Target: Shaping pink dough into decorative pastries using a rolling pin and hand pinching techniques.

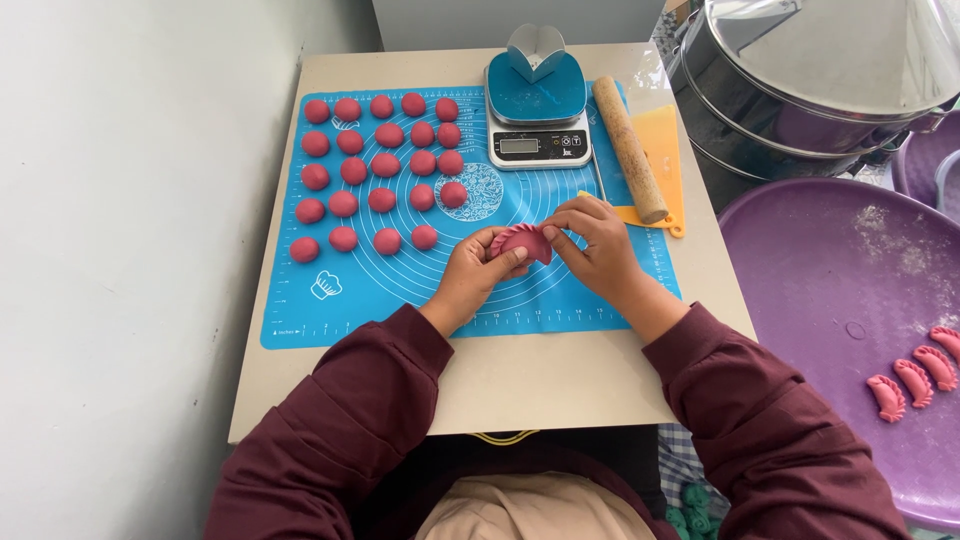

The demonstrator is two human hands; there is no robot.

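The beige worktop (520,385) carried it all, and the blue baking mat (400,290) was the landmark. Right of the mat sat a big purple tray (830,290) with four finished pink dumplings (915,378) near its right edge, a steel steamer (800,90) behind it. On the mat's far edge stood a digital scale (538,125), a wooden rolling pin (630,150) just right of it across a yellow scraper (665,150). Rows of pink dough balls (385,170) filled the mat's left half. Over the mat's centre, the left hand (475,275) cradled a pleated pink dumpling (527,243), fingers curled around it, while the right hand (598,245) pinched its edge, fingers closed on the dough.
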